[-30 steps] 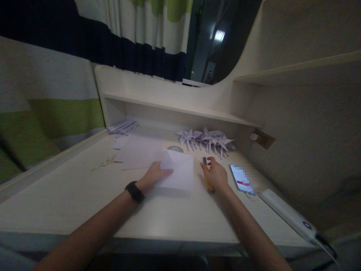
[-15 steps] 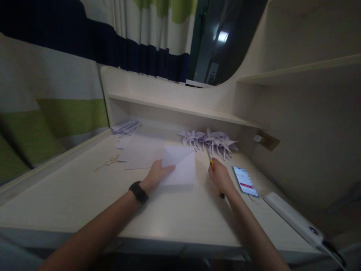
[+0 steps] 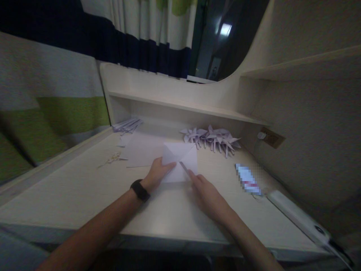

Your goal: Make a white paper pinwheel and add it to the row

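White square paper (image 3: 180, 160) with diagonal creases lies flat mid-desk (image 3: 84, 195). Left hand (image 3: 158, 175) presses its left edge, fingers flat. Right hand (image 3: 204, 192) grips a blade (image 3: 184, 167) on the paper.

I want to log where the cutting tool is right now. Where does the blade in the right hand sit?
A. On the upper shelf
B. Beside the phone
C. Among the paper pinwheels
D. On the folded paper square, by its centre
D: the right hand holds the blade on the folded paper square, which the left hand pins.

A creased white paper square (image 3: 180, 160) (diagonal folds showing) lies flat on the desk (image 3: 158, 210).
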{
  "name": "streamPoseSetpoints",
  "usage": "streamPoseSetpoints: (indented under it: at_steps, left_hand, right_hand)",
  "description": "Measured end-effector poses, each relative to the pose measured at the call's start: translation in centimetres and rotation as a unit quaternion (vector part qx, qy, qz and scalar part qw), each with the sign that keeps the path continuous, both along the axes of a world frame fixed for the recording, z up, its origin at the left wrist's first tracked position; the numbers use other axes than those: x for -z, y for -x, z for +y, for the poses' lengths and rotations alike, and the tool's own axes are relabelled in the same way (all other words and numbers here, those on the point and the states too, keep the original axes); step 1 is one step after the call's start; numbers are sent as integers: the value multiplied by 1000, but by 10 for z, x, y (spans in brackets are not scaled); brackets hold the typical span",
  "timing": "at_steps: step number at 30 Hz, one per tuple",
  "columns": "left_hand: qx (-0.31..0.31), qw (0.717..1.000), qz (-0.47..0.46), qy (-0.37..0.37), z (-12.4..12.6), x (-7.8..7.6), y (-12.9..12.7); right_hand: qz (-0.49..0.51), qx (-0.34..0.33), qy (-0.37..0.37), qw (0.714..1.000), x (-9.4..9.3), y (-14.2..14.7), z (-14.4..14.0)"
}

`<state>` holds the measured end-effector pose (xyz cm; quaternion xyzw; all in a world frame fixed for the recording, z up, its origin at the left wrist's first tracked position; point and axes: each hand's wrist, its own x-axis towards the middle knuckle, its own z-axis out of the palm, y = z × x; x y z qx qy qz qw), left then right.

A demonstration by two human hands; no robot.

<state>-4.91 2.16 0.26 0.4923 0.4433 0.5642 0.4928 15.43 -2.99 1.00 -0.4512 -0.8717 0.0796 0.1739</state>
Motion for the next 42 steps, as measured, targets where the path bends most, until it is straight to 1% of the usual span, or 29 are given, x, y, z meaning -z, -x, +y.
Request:
streamPoseSetpoints:
  at_steps: [6,11,20,25,29,33,38,40,42]
  left_hand:
    - [-1,1000,5,-10,0,1,-1]
    - [-10,1000,7,3,1,1,-1]
    - [-6,1000,9,8,0,0,-3]
    - [-16,999,40,-1,-1,-1,-2]
    - [-35,996,82,-14,-2,0,-2]
    - [-63,986,150,-43,0,0,-3]
    - [-90,961,246,-82,0,0,-2]
    - [-93,952,272,-105,-2,-1,-2]
    - [-96,946,285,-119,-4,-2,-2]
  right_hand:
    - [5,2,3,1000,-2,0,-2]
    - [-7,6,1,1000,-1,1,0]
    - [-28,10,4,1000,-4,0,-2]
    - [-41,4,-1,999,-5,0,-2]
    - [-36,4,4,999,-2,1,0]
    - [19,5,-1,1000,1,2,0]
    - [142,-6,13,990,1,10,1]
    - [220,3,51,974,-1,15,0]
    - [310,18,124,942,-4,22,-2]
